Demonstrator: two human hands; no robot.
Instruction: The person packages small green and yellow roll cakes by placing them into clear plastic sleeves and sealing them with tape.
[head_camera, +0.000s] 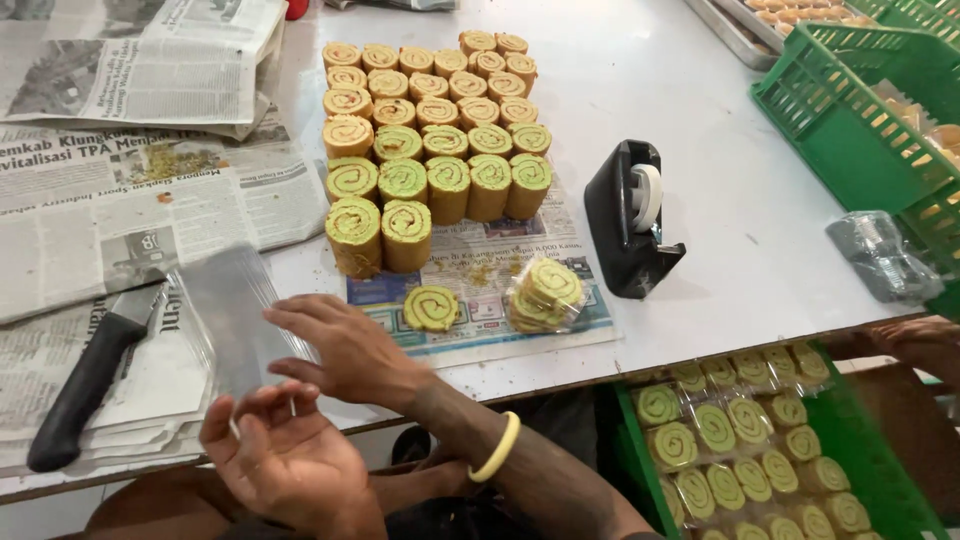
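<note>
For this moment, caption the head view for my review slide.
Both hands handle clear plastic wrappers beside stacked green swirl roll-cake slices on newspaper.

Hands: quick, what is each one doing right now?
Left hand: open, fingers spread, touching a clear plastic bag.
Right hand: open, flat on the same bag.

White table (700, 80), surface partly papered. Newspaper sheets (120, 200) at nine o'clock, a black-handled knife (85, 375) on them. Centre sheet carries the roll-cake slices (430, 130) (stacked upright in rows). Black tape dispenser (630, 220) at three o'clock; green crate (850, 120) at two o'clock.
</note>
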